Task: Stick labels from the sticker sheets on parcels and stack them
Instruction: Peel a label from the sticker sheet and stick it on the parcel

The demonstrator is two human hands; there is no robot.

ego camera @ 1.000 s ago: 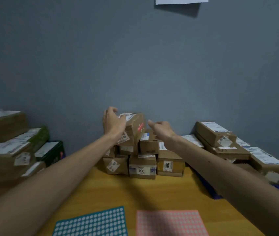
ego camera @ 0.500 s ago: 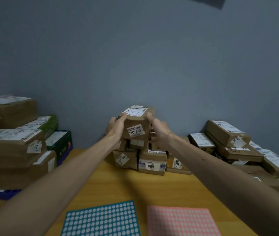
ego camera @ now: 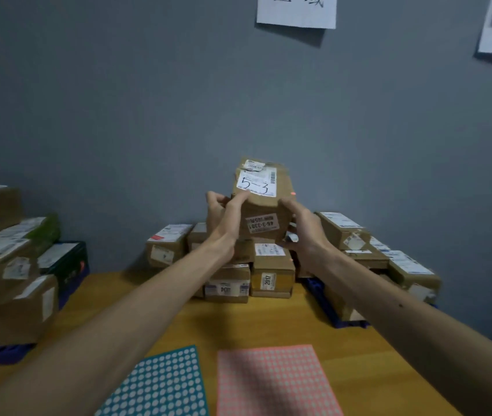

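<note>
A small brown cardboard parcel (ego camera: 264,210) with a white label reading "5-3" is held up above the middle pile of parcels (ego camera: 271,273). My left hand (ego camera: 222,220) grips its left side with the thumb on the top edge. My right hand (ego camera: 306,232) grips its right side. A small pink dot sticker (ego camera: 293,193) sits on its top right edge. A teal sticker sheet (ego camera: 163,385) and a pink sticker sheet (ego camera: 274,382) lie flat on the wooden table (ego camera: 268,322) near me.
Larger parcels are stacked at the left (ego camera: 10,265) on a blue crate. More parcels are piled at the right (ego camera: 389,259) on another blue crate (ego camera: 323,298). A grey wall with white paper notices (ego camera: 297,10) stands close behind.
Both hands closed on the top parcel of the middle pile and lifted it up and toward me. Its "5-3" label now faces me. The camera view tilted upward.
</note>
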